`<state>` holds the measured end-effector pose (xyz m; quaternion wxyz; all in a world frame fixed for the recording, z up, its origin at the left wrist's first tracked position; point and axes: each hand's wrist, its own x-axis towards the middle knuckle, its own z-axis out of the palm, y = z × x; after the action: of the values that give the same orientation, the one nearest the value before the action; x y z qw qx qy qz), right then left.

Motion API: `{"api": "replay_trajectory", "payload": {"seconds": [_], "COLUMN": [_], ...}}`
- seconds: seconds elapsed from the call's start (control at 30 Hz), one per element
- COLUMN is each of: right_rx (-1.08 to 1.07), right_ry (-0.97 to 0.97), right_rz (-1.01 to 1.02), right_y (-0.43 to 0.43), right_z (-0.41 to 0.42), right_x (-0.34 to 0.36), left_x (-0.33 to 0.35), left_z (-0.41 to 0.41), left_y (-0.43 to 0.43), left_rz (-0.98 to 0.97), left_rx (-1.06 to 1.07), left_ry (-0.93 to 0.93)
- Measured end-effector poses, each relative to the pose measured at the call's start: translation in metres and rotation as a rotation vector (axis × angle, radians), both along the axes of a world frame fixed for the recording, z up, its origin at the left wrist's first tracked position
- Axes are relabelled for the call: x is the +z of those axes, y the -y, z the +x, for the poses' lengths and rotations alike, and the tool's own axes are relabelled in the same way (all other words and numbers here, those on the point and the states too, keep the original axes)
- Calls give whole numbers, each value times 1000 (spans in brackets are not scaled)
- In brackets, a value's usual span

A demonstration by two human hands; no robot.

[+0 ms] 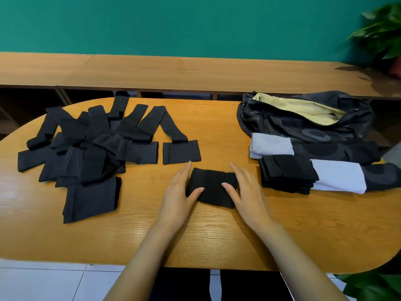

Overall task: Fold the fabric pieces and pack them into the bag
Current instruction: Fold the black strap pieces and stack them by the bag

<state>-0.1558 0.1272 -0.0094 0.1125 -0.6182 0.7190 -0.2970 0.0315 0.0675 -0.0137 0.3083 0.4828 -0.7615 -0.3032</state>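
Your left hand [181,192] and right hand [245,190] pressed flat-fingered on one folded piece [211,187] in front of you. A folded stack [286,177] lay beside the open bag [303,118]; the big pile [86,148] lay unfolded, and none looked packed.

An oval wooden worktop [217,235] carries a loose heap of black fabric pieces [86,148] at centre left. At centre lies one folded black piece [211,187], flanked by the left hand [180,192] and right hand [245,192]. At right are a stack of folded black pieces [286,174] and two pale folded cloths [338,175], and at upper right an open dark bag [303,124].
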Motion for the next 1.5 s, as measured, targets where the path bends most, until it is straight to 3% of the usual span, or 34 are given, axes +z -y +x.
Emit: {"api": "replay_trajectory", "payload": {"seconds": [0.3,0.6,0.9,1.1,1.3,1.4,1.5], "right_rx": [257,270,177,145,219,180,75], "right_ry": [-377,-363,-457,-389,-296,-317,-362], "right_rz": [186,193,55,-228,-359,-469,-556], "right_y": [-13,-17,-34,-32,-23,-19,-23], "right_z": [-1,-3,-8,-20,-29,-49,-85], "right_x": [1,1,-8,1,26,47,59], "left_x": [-10,-5,-2,1,14,32,51], "left_z": [9,9,-6,-8,-5,-32,-81], "left_y": [-2,-2,-12,-16,-10,-2,2], "left_rz": [-60,-149,-254,-357,-460,-555,-564], "left_rx": [-254,-244,-182,-207,-177,-143,-122], "left_ry": [204,306,382,273,21,-96,-100]}}
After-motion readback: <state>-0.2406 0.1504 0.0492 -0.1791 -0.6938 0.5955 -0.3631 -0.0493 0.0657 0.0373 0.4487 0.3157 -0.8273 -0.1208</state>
